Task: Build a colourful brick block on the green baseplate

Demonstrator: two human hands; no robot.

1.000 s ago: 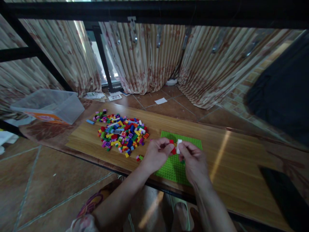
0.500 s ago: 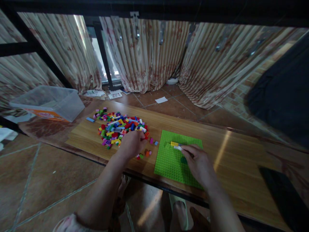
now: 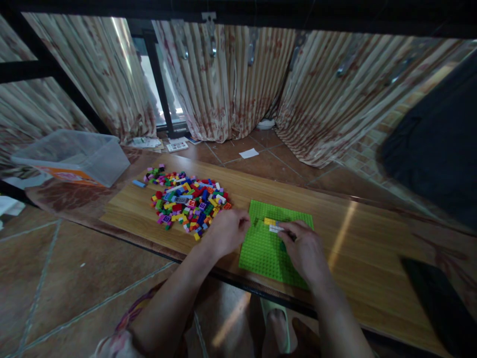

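A green studded baseplate [image 3: 257,253] lies on the wooden tabletop. My right hand [image 3: 303,246] is over its right half, thumb and forefinger closed at the end of a white toy brick [image 3: 275,229]. Just beyond that is a yellow brick [image 3: 269,221]; whether the two are joined I cannot tell. Part of a dark green brick [image 3: 283,246] shows beneath my right fingers. My left hand [image 3: 231,229] hovers by the plate's left edge, its fingers pinched together; what they hold, if anything, is hidden. To its left spreads a heap of mixed coloured bricks [image 3: 190,199].
A clear plastic bin [image 3: 108,161] with an orange label stands at the left end. One blue brick [image 3: 139,183] lies apart from the heap. A dark flat object [image 3: 428,293] rests at the right end. Striped curtains [image 3: 231,89] hang behind the table [image 3: 357,248].
My left hand has moved right, from the heap's edge to the baseplate's left edge. My right hand stays nearly in place, and more of the white brick shows.
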